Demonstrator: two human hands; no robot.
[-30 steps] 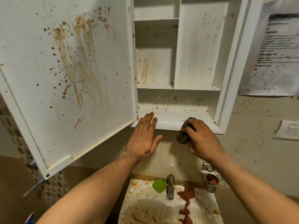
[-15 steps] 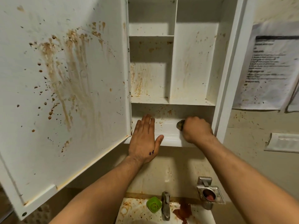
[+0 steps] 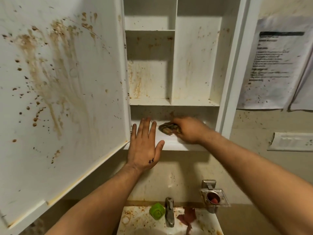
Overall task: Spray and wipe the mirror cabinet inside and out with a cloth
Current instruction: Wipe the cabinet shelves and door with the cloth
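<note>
At centre frame, the right hand [image 3: 189, 131] clutches the soiled cloth [image 3: 169, 129] beside the flat, spread left hand [image 3: 145, 146], risking smearing grime along the bottom shelf [image 3: 183, 145].

hidden and unreadable
my right grip [image 3: 189, 131] covers part of the cloth [image 3: 167, 129]; the wall notice [image 3: 274, 65] print blurs beyond reading.

The door [image 3: 59, 99] stands out left of the cabinet [image 3: 234, 82]. On the bottom shelf [image 3: 179, 144] the left grip [image 3: 145, 146] lies flat beside the door, the right grip [image 3: 189, 131] just right of it, the cloth [image 3: 169, 128] between them. Papers [image 3: 274, 65] hang right of the cabinet, a switch plate [image 3: 291, 141] below them. Beneath the cabinet sits the sink [image 3: 135, 221], the tap [image 3: 169, 212] at its back.
</note>
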